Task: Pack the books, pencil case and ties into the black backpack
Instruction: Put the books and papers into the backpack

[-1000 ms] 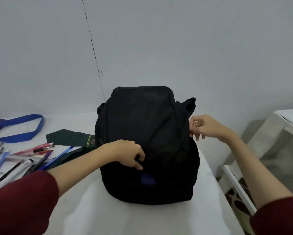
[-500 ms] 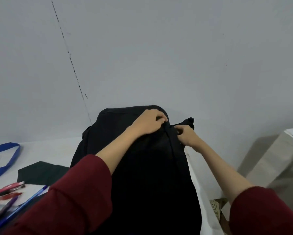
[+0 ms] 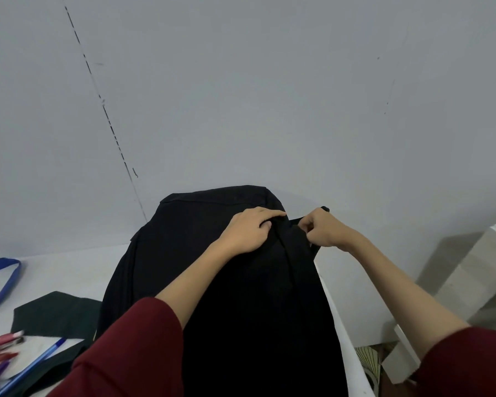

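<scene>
The backpack [image 3: 229, 296] stands upright on the white bench [image 3: 69, 270], close in front of you and near the bench's right edge, its top toward the wall. Both your hands are at its top right corner, which is likely where the zipper starts, so this reads as getting the main compartment open before anything goes in.

Your left hand [image 3: 248, 232] lies across the top panel, palm down, fingers curled and pressing into the fabric; it seems to be there to hold the cloth taut while the other hand pulls. Whether it pinches a fold or only presses, you cannot tell from here.

Your right hand [image 3: 322, 229] comes in from the right, forearm stretched out, fingers and thumb closed in a narrow pinch on something small at the backpack's seam, probably a zipper pull or a strap, but it is black on black and hidden by the fingers.

The bag looks closed, so nothing seems packed yet. A dark green tie [image 3: 54, 313] lies flat on the bench just left of the backpack, partly tucked beside it. Pens [image 3: 26, 365] are scattered at the lower left, and a blue strap [image 3: 3, 279] loops farther left. No books or pencil case are in view.
</scene>
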`<state>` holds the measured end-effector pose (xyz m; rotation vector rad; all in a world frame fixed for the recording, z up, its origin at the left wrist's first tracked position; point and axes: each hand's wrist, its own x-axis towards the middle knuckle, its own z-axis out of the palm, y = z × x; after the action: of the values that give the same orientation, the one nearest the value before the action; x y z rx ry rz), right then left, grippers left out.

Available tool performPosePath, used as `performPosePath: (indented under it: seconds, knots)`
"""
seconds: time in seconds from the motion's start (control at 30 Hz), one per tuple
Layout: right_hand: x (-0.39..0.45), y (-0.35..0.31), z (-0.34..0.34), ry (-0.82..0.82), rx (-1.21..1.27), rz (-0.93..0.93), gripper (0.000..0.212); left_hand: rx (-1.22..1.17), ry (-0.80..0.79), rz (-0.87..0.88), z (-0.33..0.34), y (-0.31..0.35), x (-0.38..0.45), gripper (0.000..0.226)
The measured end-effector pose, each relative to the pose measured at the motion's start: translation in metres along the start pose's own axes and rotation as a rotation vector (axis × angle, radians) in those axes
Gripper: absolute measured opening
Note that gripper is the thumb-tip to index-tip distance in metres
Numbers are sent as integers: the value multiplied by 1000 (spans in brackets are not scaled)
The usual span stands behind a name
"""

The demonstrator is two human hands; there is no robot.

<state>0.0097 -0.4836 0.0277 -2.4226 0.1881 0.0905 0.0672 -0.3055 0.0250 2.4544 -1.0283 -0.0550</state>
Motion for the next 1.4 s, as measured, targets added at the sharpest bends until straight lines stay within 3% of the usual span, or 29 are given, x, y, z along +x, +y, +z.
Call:
performPosePath:
  seconds: [0.27, 0.4, 0.5, 0.63, 0.73, 0.83, 0.93, 1.03, 1.17, 1.3, 1.4]
  knots:
    - [-19, -4, 0, 225, -362, -178, 18, 173, -47, -49, 0, 1, 3, 44]
    - [-45, -19, -8, 129, -480, -233, 26, 340, -198, -136, -7, 8, 9, 47]
    - [-78, -21, -14, -1, -486, -226, 31, 448, -209, -166, -9, 18, 6, 49]
    - [-114, -20, -13, -90, -448, -220, 35, 328, -77, 89, -5, 55, -23, 50]
    - [-129, -26, -9, -24, -447, -202, 30, 317, -265, 229, 2, 87, -58, 48]
    - [-146, -34, 2, 45, -474, -219, 21, 564, -302, 248, 1, 92, -69, 46]
    - [-185, -44, 19, -52, -409, -245, 31, 631, -206, 262, 3, 82, -79, 31]
    - [-233, -50, 36, -207, -350, -281, 20, 602, -136, 208, 16, 72, -87, 28]
    - [-256, -50, 42, -169, -308, -265, 20, 432, -50, 225, 21, 85, -101, 38]
    - [-255, -43, 46, -108, -262, -192, 33, 217, -280, 424, 16, 96, -139, 59]
    - [-264, -47, 54, -59, -277, -207, 34, 384, -224, 463, 13, 92, -161, 35]
